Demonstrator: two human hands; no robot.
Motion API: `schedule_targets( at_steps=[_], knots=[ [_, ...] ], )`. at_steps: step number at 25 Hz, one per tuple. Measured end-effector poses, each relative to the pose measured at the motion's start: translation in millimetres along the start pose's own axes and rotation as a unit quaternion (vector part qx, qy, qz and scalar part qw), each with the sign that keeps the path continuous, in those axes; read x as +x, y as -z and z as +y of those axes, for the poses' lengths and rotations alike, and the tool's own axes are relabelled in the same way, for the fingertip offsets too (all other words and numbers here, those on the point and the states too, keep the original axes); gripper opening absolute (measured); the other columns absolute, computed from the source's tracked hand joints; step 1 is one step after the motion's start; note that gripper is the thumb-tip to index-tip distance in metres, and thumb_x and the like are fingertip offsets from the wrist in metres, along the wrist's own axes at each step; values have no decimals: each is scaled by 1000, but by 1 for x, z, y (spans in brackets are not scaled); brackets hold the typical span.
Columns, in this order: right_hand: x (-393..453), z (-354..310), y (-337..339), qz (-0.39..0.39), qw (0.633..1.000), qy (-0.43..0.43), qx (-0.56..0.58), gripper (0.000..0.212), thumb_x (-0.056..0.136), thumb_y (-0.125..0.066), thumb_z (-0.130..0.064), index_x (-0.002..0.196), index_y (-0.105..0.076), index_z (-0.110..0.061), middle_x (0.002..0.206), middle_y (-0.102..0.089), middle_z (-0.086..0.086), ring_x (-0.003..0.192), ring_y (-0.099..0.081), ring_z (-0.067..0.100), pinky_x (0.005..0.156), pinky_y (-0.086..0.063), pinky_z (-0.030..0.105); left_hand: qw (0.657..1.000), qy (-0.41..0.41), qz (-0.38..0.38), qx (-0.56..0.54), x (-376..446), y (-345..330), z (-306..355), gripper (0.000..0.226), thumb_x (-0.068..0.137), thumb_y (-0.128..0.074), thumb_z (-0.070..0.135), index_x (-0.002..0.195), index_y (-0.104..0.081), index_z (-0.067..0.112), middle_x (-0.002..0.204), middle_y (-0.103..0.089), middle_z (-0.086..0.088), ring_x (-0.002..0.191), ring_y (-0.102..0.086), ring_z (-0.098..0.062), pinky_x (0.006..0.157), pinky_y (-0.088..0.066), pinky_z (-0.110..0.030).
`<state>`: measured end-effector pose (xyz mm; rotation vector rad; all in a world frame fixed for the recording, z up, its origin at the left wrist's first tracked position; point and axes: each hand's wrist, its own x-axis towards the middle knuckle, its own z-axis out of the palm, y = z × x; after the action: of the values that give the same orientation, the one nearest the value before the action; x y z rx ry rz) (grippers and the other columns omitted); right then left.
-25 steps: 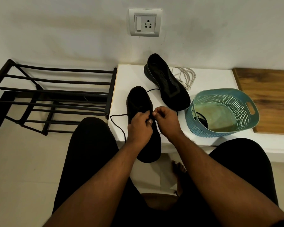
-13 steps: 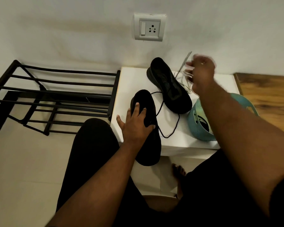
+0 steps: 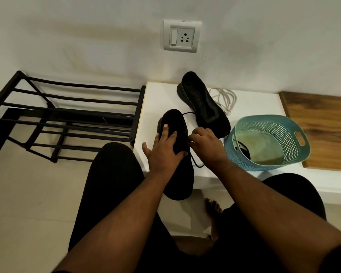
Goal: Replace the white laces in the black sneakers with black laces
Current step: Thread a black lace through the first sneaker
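Head view looks down on a white bench (image 3: 250,107) set against the wall, with the person's two bare arms reaching forward between dark-clad knees. Near the bench's front edge lies the near black sneaker (image 3: 176,152), its closer end hanging past the edge. The left hand (image 3: 163,148) lies flat on top of it, fingers straight and spread, pressing the shoe down. The right hand (image 3: 205,142) sits just beside it on the shoe's right flank, fingers curled and pinching the black lace (image 3: 195,160), which loops out below the hand onto the bench; another stretch of it runs from the shoe's far end toward the second black sneaker (image 3: 203,105). That one lies farther back, slanted, its opening upward. Just to its right, the white laces (image 3: 223,99) lie in a loose heap on the bench. A teal perforated basket (image 3: 264,142) stands at the right, with a wooden board (image 3: 321,127) beyond it. A black metal shoe rack (image 3: 67,115) stands on the floor left of the bench, and a wall socket (image 3: 182,36) sits above.
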<state>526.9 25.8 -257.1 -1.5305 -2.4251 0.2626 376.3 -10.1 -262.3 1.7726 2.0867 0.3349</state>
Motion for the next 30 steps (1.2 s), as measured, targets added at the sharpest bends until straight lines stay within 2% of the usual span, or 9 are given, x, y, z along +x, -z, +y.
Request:
schedule_targets(
  at_steps=[3,7,11,14,17,21,23,26,30],
  knots=[
    [28,18,32,-3,991,85,-100,13,87,-62,-12,99,-65,-12,104,-59,10,89,-59,33,56,-48,37,999,-24,-1,22,-2,0,-4,64,85,-62,52,143,-38,37,163,-7,8,145,-25,-21,111,2,-62],
    [64,59,106,85,975,-192,-73,19,94,-52,-21,106,-64,-12,113,-52,15,100,-55,39,74,-45,41,999,-41,-17,13,0,2,-11,52,81,-68,47,128,-50,34,162,-11,11,144,-28,-24,110,6,-66],
    [23,26,73,107,936,-273,197,59,86,-61,-14,140,-41,-25,104,-64,4,96,-60,24,85,-45,32,999,-26,-4,-18,0,-1,-9,70,80,-70,45,142,-39,35,162,-10,10,143,-30,-20,114,-1,-60],
    [-33,-14,18,-2,922,-263,284,80,86,-66,-18,150,-19,-27,114,-64,5,107,-61,25,96,-45,38,996,-22,2,-88,-4,-8,-10,80,81,-73,42,148,-32,30,163,-6,6,145,-25,-23,115,-23,-52],
    [-68,-40,-3,-156,945,-251,141,84,91,-57,-27,152,0,-31,111,-67,2,112,-59,25,109,-28,49,985,-20,-17,-173,-8,-6,-11,94,82,-74,38,154,-14,29,163,3,7,147,-18,-24,113,-33,-44],
    [-68,-60,45,-230,954,-132,142,60,92,-52,-19,144,-27,-33,89,-61,-3,87,-62,20,79,-44,32,981,67,-20,-183,-22,9,-8,102,82,-72,41,155,-4,22,163,-3,-4,143,-27,-29,111,-33,-42],
    [-71,-70,70,-248,901,-110,337,51,92,-54,-6,137,-45,-28,83,-58,-6,77,-62,14,72,-49,24,966,129,13,-223,-37,18,-5,82,83,-69,47,149,-28,21,154,-31,-10,134,-41,-31,106,-41,-44],
    [-71,-82,80,-117,693,-200,682,29,89,-53,11,108,-66,-7,91,-67,9,83,-69,23,77,-56,32,868,151,-114,-459,-71,35,6,37,98,-48,42,123,-61,18,121,-65,-10,107,-62,-25,95,-50,-41],
    [-54,-62,72,68,577,-323,747,16,89,-52,12,93,-62,0,84,-64,15,83,-66,30,73,-58,33,774,118,-304,-543,-104,53,3,56,101,-34,52,101,-70,9,68,-61,-7,69,-65,-25,78,-48,-38]
  ],
)
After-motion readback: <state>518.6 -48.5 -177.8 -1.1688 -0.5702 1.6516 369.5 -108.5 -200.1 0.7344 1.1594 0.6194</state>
